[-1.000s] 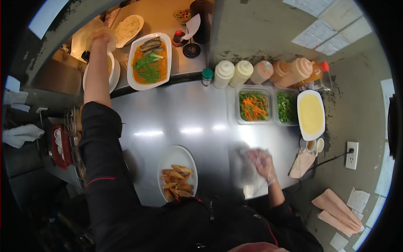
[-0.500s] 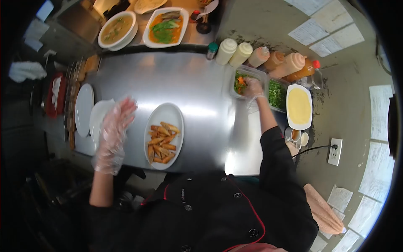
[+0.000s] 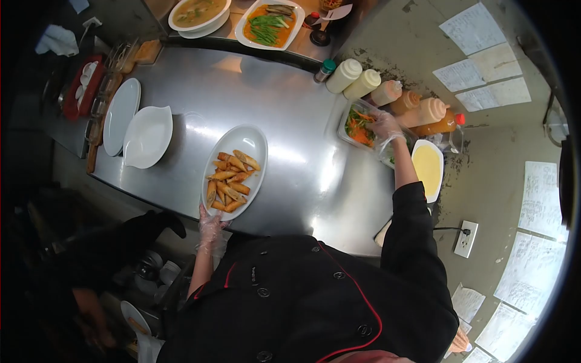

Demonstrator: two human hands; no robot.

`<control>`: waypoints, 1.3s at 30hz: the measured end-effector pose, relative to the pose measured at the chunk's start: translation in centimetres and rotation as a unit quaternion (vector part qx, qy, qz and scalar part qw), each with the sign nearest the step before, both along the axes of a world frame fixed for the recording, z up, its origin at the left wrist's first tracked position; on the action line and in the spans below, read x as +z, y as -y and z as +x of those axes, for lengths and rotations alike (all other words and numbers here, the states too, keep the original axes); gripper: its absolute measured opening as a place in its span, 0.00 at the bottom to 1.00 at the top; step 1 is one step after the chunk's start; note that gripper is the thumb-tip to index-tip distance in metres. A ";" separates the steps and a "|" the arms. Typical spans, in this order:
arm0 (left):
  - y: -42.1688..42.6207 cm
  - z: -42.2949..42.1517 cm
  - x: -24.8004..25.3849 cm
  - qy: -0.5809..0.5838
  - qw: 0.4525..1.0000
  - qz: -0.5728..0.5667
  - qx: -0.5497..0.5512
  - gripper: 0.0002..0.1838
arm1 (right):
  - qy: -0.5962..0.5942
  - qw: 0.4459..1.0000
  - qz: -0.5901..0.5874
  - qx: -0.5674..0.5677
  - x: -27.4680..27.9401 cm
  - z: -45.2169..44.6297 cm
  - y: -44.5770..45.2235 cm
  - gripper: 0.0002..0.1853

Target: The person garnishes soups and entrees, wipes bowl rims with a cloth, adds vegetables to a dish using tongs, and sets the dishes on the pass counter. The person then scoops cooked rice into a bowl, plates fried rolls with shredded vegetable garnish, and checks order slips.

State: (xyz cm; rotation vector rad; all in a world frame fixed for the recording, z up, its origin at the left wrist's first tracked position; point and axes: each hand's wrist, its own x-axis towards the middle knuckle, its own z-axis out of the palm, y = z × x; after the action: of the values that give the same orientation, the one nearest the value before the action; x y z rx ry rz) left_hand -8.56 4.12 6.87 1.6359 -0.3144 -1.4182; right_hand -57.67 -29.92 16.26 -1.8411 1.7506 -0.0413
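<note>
A white oval plate (image 3: 255, 158) with a pile of fried rolls (image 3: 230, 180) on it lies on the steel counter. My left hand (image 3: 212, 227), in a clear plastic glove, grips the plate's near rim. Far to the right, my gloved right hand (image 3: 385, 127) reaches into a clear container (image 3: 345, 134) of green leaves and orange carrot shreds (image 3: 361, 127). Its fingers are curled down at the container's right side, and their tips are hidden. Behind that wrist, a second container of chopped greens is mostly covered.
Squeeze bottles (image 3: 363, 83) line the wall behind the containers. A white dish of yellow liquid (image 3: 427, 170) stands right of my forearm. White plates (image 3: 148, 138) sit at the left. Filled bowls (image 3: 200, 13) stand on the back shelf. Another person's arm (image 3: 91, 311) shows at lower left.
My left hand has come down from above the white plates to the oval plate's near rim. The oval plate now sits more tilted. My right hand stays at the container. The view has shifted.
</note>
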 end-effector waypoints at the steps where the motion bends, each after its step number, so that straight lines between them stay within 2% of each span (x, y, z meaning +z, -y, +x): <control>1: 0.3 -0.1 0.1 0.003 1.000 -0.004 -0.008 0.40 | 0.032 0.999 0.007 -0.006 0.7 -0.1 0.1 0.24; 3: 1.3 0.0 -0.6 -0.020 0.998 -0.012 -0.050 0.40 | 0.094 0.995 0.023 -0.018 1.6 -1.1 0.2 0.24; 4: 2.1 -0.2 -0.4 -0.025 0.998 -0.002 -0.057 0.41 | 0.035 0.999 -0.013 -0.008 0.0 -2.6 1.0 0.25; 7: 4.4 -2.1 0.5 -0.032 0.997 0.002 -0.066 0.42 | -0.052 0.999 0.003 -0.010 0.3 -3.1 1.6 0.25; 10: 6.0 -4.3 -0.4 -0.011 0.995 -0.005 -0.100 0.43 | -0.077 0.996 -0.044 -0.010 0.3 -2.0 0.8 0.24; 13: 6.8 -5.8 -1.2 0.023 0.986 -0.027 -0.161 0.41 | -0.010 0.993 -0.119 0.004 -2.3 -0.4 -0.4 0.19; 14: 7.8 -6.5 1.9 0.049 0.982 0.003 -0.184 0.37 | -0.068 0.981 -0.174 0.057 -3.5 0.3 -1.0 0.15; 17: 8.0 -5.2 2.0 0.015 0.979 -0.049 -0.199 0.34 | -0.062 0.993 -0.100 0.027 -2.7 1.0 -1.1 0.15; 18: 7.8 -4.7 2.3 0.013 0.987 -0.058 -0.149 0.33 | -0.058 0.989 -0.137 -0.001 -1.4 1.1 -1.2 0.14; 23: 4.5 0.6 1.9 0.061 0.989 -0.124 0.055 0.28 | 0.093 0.983 -0.125 -0.099 -1.4 -1.7 -0.6 0.11; 25: 2.6 2.6 1.6 0.098 0.980 -0.140 0.100 0.25 | 0.141 0.976 -0.088 -0.142 0.0 -1.3 -1.2 0.11; 28: -0.6 5.0 0.9 0.134 0.969 -0.142 0.150 0.23 | 0.254 0.941 -0.066 -0.213 -0.9 -3.3 -1.3 0.09; 30: -2.8 6.5 -0.3 0.143 0.965 -0.133 0.175 0.22 | 0.314 0.918 -0.070 -0.233 0.4 -3.3 -2.2 0.09; 32: -5.2 7.7 -2.0 0.147 0.962 -0.118 0.197 0.21 | 0.361 0.898 -0.070 -0.243 2.0 -3.1 -3.4 0.09; 34: -7.9 8.6 -4.0 0.131 0.955 -0.152 0.220 0.21 | 0.397 0.882 -0.064 -0.245 2.9 -2.7 -4.4 0.10; 37: -10.6 8.8 -5.8 0.120 0.948 -0.150 0.254 0.21 | 0.424 0.872 -0.039 -0.239 5.3 1.6 -7.2 0.12; 39: -13.2 9.4 -7.7 0.114 0.950 -0.126 0.262 0.21 | 0.435 0.885 -0.010 -0.167 6.4 5.9 -9.1 0.09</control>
State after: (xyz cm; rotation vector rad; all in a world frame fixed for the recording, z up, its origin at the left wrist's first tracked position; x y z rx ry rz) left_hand 0.84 17.29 -0.79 1.5235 -0.1638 -0.7589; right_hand -51.82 -20.82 22.67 -1.1868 1.3528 -0.8828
